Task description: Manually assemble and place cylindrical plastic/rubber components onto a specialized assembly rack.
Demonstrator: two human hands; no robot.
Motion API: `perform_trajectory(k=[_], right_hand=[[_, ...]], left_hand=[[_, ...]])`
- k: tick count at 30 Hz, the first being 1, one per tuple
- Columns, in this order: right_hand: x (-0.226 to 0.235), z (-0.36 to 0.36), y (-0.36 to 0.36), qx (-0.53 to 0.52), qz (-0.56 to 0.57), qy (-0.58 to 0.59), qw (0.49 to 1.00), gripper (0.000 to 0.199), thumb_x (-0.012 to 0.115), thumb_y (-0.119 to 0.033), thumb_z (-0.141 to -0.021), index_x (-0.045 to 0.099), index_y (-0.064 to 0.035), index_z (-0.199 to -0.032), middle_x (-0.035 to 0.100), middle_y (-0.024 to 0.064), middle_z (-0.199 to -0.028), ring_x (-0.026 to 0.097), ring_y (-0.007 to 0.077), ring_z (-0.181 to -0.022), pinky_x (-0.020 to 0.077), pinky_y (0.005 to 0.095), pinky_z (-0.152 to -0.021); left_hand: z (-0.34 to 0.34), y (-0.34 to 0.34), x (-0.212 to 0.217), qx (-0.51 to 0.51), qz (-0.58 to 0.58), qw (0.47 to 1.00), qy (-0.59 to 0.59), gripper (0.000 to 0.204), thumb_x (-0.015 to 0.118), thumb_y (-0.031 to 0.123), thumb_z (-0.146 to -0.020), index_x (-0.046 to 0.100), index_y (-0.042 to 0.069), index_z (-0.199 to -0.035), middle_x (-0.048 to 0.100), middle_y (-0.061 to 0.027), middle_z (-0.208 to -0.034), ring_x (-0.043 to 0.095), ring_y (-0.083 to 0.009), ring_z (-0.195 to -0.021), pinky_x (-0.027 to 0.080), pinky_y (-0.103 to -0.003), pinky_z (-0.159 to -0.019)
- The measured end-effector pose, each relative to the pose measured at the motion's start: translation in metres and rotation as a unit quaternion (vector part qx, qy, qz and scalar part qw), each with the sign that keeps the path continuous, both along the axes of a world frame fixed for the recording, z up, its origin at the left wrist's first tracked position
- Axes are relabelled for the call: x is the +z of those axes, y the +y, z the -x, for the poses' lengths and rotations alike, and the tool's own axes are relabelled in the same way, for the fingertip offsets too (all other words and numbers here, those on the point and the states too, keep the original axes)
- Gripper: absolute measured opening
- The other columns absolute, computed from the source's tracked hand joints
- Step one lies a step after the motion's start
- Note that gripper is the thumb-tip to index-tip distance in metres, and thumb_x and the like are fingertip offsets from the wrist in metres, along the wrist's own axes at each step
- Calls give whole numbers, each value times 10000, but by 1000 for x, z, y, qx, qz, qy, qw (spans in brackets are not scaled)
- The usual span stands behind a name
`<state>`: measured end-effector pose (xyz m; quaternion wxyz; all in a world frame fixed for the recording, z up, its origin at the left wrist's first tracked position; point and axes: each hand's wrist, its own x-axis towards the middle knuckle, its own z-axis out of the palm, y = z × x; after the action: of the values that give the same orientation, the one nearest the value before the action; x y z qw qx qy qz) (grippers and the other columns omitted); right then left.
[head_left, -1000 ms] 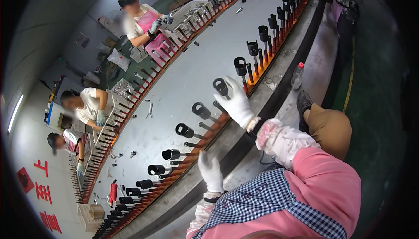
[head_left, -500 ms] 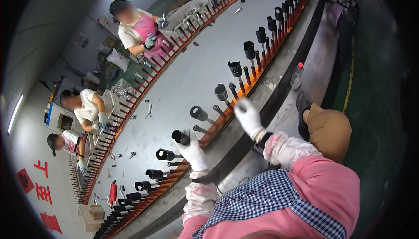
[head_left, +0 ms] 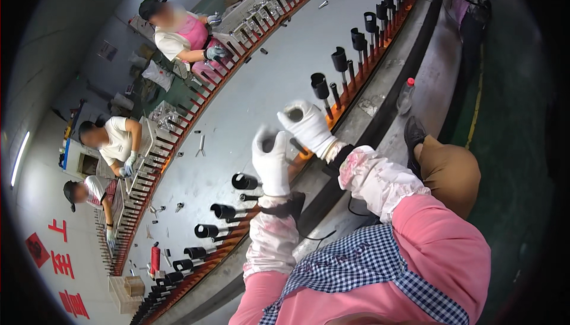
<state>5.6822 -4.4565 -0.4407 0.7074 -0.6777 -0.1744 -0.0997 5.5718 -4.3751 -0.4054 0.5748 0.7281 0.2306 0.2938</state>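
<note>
My left hand (head_left: 272, 167), in a white glove, is curled around a dark slotted cup (head_left: 268, 142) above the pin rail. Just right of it my gloved right hand (head_left: 310, 130) grips another cup (head_left: 294, 113), its round opening showing between thumb and fingers. The stems under both cups are mostly hidden by the gloves. A bare dark pin (head_left: 298, 146) stands between the hands. Nearest below my left hand is a black slotted cup (head_left: 244, 181) on its stem. Another black cup (head_left: 319, 86) stands beyond my right hand.
An orange-red rail (head_left: 380, 58) with several upright cups and pins curves along the grey table (head_left: 237, 99). A capped clear bottle (head_left: 406, 96) stands on the ledge at right. Co-workers (head_left: 178, 31) sit across, beside white crates (head_left: 252, 16). A red cylinder (head_left: 155, 258) stands at lower left.
My left hand has moved up and right, off one cup and onto another. My right hand has swung left and closed around a cup. The two hands are now close together.
</note>
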Motion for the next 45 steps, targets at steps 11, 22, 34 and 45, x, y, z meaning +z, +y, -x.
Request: perform_trajectory(k=[11,22,34,45], right_hand=[[-11,-26,2,102,-18,-14,995,225,833,-226,-912,673,-120,-1029,755,86,-897,746,283,-819,600,361,-756],[-87,-17,-113,198,35,214,956,398,755,-238,-980,696,-71,-1336,753,131,-1254,730,253,-1141,548,356,-1044],[-5,-165,-82,158,0,151,976,520,886,-299,-868,680,-74,-1289,771,105,-989,748,249,-916,587,361,-878],[-134,-175,-192,13,5,153,988,482,798,-153,-954,633,-9,-1384,726,162,-1282,700,253,-1191,538,371,-1064]], left_hand=[[-18,-7,-40,140,-62,986,-65,127,735,31,-990,632,23,-1064,753,-96,-901,699,-126,-790,535,-244,-698],[-3,-30,-40,181,-30,970,-160,811,820,165,-957,364,-14,-1604,673,-87,-1102,679,-213,-1033,548,-369,-991],[-37,-146,-57,91,-94,991,24,815,641,-26,-1019,176,0,-1688,343,-255,-1674,372,-343,-1551,319,-446,-1280],[-156,-84,-49,256,-12,959,-120,346,777,-15,-931,647,31,-1249,684,-27,-1017,605,-101,-836,525,-252,-755]])
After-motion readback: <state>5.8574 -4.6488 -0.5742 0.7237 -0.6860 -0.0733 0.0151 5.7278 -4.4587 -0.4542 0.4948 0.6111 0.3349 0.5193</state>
